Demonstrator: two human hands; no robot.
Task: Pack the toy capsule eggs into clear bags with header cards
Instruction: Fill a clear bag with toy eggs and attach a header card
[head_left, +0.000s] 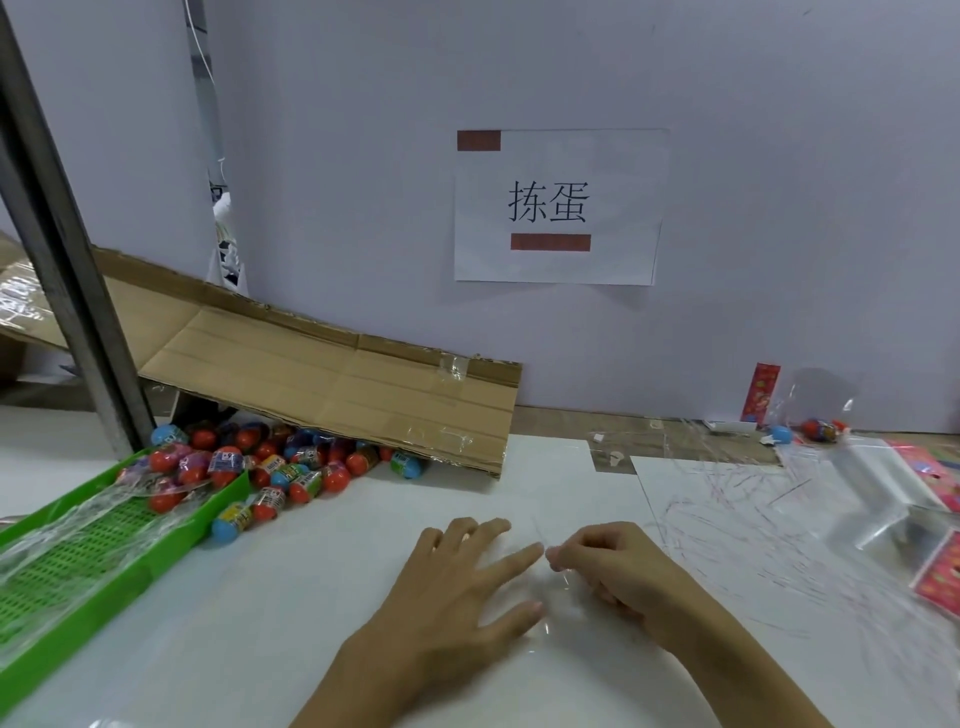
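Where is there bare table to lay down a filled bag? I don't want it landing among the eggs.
Free: the white table between the cardboard sheet and the two hands, and the near-left strip beside the green tray. Crowded: loose capsule eggs at the tray's far end; header cards and bags on the right.

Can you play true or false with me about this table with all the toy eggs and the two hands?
1. The pile of capsule eggs sits partly under a cardboard flap. True.
2. The tray on the left is blue. False: it is green.
3. The left hand lies flat with fingers spread on a clear bag. True.
4. The right hand is holding an egg. False: its fingers pinch the clear bag.
5. The paper sign on the wall is taped with red strips. True.
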